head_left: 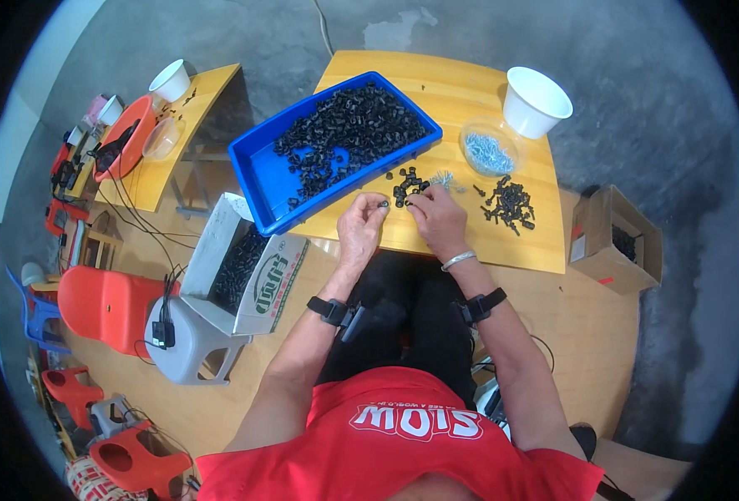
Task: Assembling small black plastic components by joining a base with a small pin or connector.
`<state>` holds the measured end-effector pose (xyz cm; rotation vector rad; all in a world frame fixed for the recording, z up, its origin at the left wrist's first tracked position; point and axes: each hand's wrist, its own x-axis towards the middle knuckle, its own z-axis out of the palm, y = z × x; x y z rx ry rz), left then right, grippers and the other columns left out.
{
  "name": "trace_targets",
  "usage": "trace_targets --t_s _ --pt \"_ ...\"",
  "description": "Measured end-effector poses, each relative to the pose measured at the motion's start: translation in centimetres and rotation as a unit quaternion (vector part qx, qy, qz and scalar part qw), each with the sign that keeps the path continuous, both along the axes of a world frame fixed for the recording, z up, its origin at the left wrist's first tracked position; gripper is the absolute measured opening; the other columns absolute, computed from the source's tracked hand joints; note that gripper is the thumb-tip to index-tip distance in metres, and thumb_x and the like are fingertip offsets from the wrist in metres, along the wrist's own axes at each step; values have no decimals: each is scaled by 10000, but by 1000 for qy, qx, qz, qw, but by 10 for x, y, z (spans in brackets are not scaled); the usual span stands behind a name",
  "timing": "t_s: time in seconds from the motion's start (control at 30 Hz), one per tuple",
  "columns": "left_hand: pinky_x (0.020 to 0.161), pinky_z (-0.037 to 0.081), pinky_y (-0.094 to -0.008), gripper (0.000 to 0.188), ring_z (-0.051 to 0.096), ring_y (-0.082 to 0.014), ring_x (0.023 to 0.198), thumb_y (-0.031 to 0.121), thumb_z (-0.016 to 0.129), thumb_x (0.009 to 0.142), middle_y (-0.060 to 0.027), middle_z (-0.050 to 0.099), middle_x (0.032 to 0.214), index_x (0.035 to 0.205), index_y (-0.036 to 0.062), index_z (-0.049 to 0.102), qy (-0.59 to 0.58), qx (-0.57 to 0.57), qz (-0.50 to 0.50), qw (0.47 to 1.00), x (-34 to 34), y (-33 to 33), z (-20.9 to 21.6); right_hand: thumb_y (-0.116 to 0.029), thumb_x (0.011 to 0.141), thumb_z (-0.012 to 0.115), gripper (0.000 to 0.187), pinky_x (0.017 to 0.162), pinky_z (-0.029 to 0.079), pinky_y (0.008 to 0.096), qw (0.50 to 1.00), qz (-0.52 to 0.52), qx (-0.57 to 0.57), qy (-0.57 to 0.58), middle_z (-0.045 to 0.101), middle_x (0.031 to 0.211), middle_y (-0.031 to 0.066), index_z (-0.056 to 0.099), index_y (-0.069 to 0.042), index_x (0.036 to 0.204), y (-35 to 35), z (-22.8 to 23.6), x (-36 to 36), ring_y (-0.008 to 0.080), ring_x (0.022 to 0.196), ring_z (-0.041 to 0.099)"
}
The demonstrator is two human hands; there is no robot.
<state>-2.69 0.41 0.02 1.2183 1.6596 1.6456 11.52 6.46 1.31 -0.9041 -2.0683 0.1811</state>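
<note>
Close to the table's near edge, my left hand (pixel 361 230) pinches a small black plastic part (pixel 384 204) between thumb and fingertips. Just to its right, my right hand (pixel 439 220) is closed in a pinch too; what its fingertips hold is too small to make out. Beyond the fingers lies a small heap of black plastic parts (pixel 404 185), with a few loose silvery screws (pixel 443 178) beside it. Right of my right hand, a pile of black pieces (pixel 510 205) is spread on the wood. A clear bowl (pixel 513 160) of silvery screws stands behind that pile.
A blue tray (pixel 263 177) with many black parts lies across the wooden table (pixel 436 71)'s left side. At back right stands a white tub (pixel 536 104). Boxes of black parts flank the table: a printed carton (pixel 273 284) on a grey stool (pixel 182 355) and a brown carton (pixel 643 259).
</note>
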Motion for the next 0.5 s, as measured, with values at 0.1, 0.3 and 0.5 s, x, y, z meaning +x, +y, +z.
trace_targets --t_s 0.1,0.3,0.5 --pt "681 460 -224 125 588 -97 722 15 616 776 -44 646 800 901 17 610 -20 -9 -17 1000 -2 -1 -1 -113 725 627 60 557 460 330 999 -4 8 -46 497 749 43 626 -115 785 1 -6 -5 219 717 555" --pt "688 458 -219 149 581 -88 740 -5 600 787 -29 641 805 935 16 615 -80 3 -58 995 -8 2 -7 -85 737 603 29 555 465 318 997 -8 44 -61 510 767 53 612 -91 764 0 -8 -5 217 738 564" --pt "721 497 -232 182 610 -120 782 -5 530 853 -63 629 868 1026 1 587 -225 -42 -145 963 1 -1 9 -82 761 646 45 504 434 244 921 82 -290 248 581 704 17 612 -71 789 -6 -8 2 105 593 561"
